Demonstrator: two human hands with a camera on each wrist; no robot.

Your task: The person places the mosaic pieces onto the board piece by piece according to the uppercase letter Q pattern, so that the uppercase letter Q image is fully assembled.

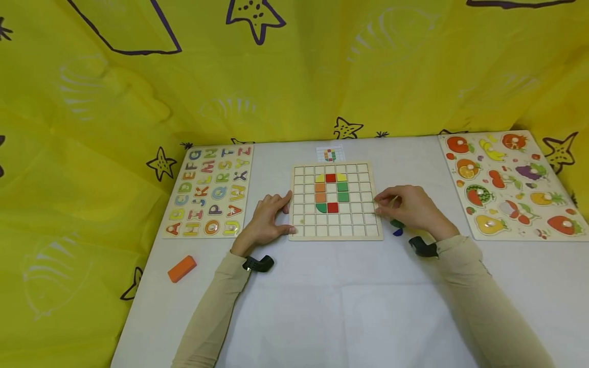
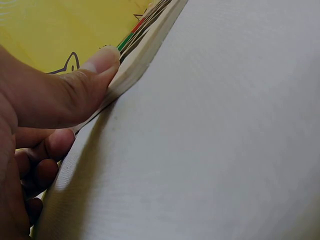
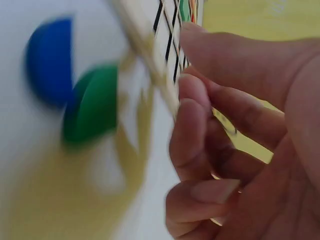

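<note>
A wooden grid board [image 1: 354,220] lies flat in the middle. Red, yellow, orange and green tiles [image 1: 343,196] form part of a ring on it. My left hand [image 1: 268,219] grips the board's left edge, thumb over the rim and fingers curled beside it. Close by the right edge is my right hand [image 1: 409,205], thumb and forefinger bent toward each other; whether anything sits between the fingertips cannot be made out. Below that hand, a green rounded piece [image 3: 95,107] and a blue half-round piece [image 3: 52,62] lie on the table, touching or overlapping.
A small pattern card [image 1: 338,152] lies behind the board. The alphabet puzzle [image 1: 209,194] is at the left, the fruit puzzle [image 1: 511,191] at the right. An orange block [image 1: 182,269] rests front left. A yellow patterned cloth [image 1: 294,76] hangs behind.
</note>
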